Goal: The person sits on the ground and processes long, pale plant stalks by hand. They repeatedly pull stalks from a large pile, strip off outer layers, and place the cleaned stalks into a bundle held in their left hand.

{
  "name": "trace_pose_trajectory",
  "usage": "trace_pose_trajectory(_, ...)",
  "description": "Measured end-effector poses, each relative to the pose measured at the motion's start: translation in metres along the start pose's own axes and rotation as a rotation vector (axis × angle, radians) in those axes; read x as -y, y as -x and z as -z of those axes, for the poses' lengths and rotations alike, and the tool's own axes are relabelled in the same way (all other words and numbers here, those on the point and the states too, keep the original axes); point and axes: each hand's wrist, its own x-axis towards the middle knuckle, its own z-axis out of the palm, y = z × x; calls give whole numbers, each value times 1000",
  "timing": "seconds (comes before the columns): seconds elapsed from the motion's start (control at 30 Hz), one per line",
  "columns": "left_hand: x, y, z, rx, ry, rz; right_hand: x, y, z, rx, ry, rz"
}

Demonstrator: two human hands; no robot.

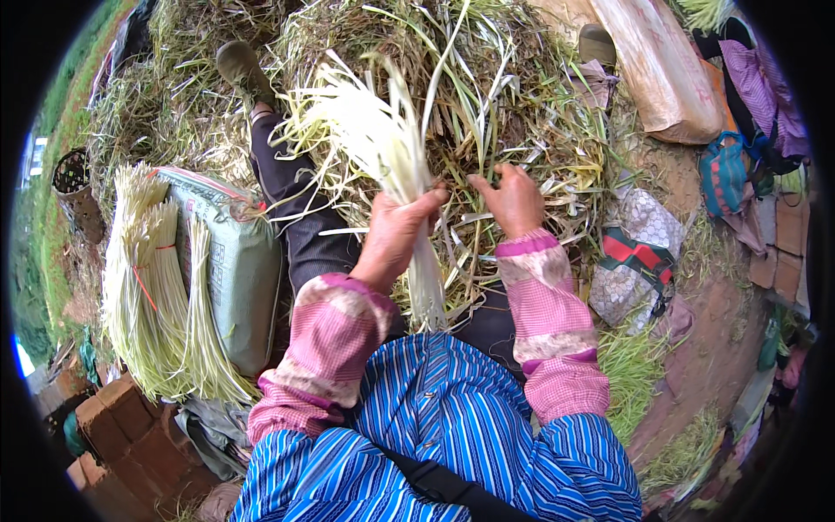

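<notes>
My left hand is closed around a bunch of long, pale yellow-green stalks; their leafy ends fan out above it, and the white ends hang down toward my lap. Just to the right, my right hand is raised over the heap of dry stalks and leaves, its thumb and fingers apart, with nothing seen between them. Bundles of similar pale stalks, some tied with red string, lean against a stuffed pale green woven sack at the left.
My legs stretch out either side of the heap. A long, stained white sack lies at the upper right, beside a blue-green patterned bag. Red bricks are stacked at the lower left; a rusty perforated metal can stands at the far left.
</notes>
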Motion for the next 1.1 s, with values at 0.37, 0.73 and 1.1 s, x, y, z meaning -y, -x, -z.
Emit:
trace_pose_trajectory(0.37, 32, -53, -32, 32, -154, -3, -7, 23, -19, -90, -894, 15)
trace_pose_trajectory(0.73, -3, 21, 30, -219, 272, -20, -18, 63, -34, -52, -1261, -231)
trace_pose_trajectory(1.1, -65, 88, 167, -412, 671, -375, -166, 11, 37, -297, -118, -132)
